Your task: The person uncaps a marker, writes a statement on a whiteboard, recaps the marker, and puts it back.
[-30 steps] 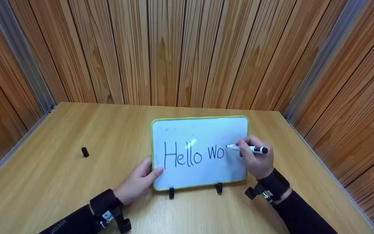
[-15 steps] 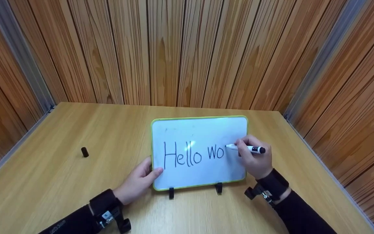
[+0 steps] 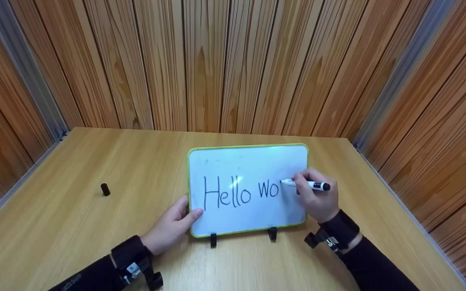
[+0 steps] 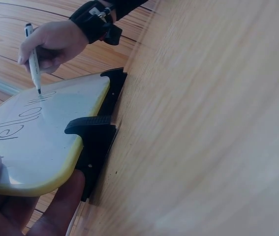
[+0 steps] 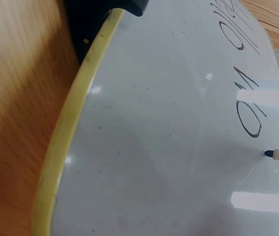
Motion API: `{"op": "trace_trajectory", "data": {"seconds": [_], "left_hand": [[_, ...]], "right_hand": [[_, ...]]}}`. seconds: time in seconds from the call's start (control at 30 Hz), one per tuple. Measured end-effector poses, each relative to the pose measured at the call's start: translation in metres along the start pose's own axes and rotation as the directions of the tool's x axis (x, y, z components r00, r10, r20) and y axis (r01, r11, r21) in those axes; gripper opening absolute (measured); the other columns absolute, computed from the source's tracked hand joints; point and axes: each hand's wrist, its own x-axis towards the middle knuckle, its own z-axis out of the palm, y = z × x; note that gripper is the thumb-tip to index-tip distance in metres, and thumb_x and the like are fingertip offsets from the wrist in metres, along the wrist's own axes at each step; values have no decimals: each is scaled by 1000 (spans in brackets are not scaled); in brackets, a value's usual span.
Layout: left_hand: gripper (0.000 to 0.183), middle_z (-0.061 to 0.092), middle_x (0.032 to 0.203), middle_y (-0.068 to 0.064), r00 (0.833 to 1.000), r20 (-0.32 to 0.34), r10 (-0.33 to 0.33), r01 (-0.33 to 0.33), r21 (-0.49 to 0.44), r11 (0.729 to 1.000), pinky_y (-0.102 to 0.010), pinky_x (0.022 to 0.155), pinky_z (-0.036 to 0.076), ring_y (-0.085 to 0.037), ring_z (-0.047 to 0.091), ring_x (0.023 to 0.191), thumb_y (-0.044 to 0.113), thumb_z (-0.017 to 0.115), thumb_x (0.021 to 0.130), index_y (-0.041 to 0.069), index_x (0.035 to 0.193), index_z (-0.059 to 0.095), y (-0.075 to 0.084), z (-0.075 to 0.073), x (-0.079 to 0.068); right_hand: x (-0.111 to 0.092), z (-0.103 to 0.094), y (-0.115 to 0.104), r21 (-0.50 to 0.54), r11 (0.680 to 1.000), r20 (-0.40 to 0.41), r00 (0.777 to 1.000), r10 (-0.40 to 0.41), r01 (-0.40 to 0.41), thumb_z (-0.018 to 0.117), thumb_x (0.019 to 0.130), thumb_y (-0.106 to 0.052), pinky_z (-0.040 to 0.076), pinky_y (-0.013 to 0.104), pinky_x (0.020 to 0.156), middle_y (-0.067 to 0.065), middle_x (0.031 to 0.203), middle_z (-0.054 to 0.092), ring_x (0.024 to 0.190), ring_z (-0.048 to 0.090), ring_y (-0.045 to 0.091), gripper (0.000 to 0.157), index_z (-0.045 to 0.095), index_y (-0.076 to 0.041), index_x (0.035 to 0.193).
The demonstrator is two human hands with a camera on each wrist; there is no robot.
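A small whiteboard (image 3: 241, 218) with a yellow-green rim leans on a black stand (image 4: 97, 152), bearing "Hello wo" in dark ink. My left hand (image 3: 170, 224) grips its lower left edge, thumb on the front face and fingers behind. In my right hand (image 3: 320, 198) a white marker (image 3: 314, 185) is pinched between thumb and fingers, its dark tip pointing left. That marker's tip (image 5: 269, 153) sits at the board's surface, or just off it, right of the letter "o". The right wrist view does not show the right hand's fingers clearly.
A black marker cap (image 3: 105, 189) lies on the wooden table (image 3: 144, 161), left of the board. Wood-panelled walls (image 3: 204, 68) rise behind the table and at both sides. Two black stand feet (image 3: 213, 240) poke out under the board's lower edge.
My right hand and the marker have shifted very slightly left over the last second. The left hand keeps its hold, and the writing looks the same.
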Motion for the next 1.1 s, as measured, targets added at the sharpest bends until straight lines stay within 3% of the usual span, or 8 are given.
{"op": "trace_trajectory", "data": {"seconds": [0.47,0.8,1.1], "left_hand": [[61,52,167,-21,1000,-1,-6,6,-6,1000,-32,114,54,-33,58,148,20,54,119,0,171,30,0,-1,-1],[61,51,167,-22,1000,-1,-2,2,-5,1000,-35,115,54,-34,58,148,19,54,119,0,172,29,0,-1,0],[62,54,165,-22,1000,-8,-6,6,10,1000,-31,114,54,-33,60,146,20,55,119,-1,171,30,-1,-1,-1]], "right_hand": [[-1,0,-1,-10,1000,27,1000,7,-7,67,96,9,39,20,48,-2,64,60,51,50,10,22,73,-5,79],[-3,-1,0,42,999,72,997,26,-30,66,95,11,34,24,43,-2,61,59,47,44,10,26,70,-6,76],[-4,1,3,69,998,94,995,-10,4,67,91,13,30,25,38,-4,57,55,45,42,6,31,65,-11,72]]}}
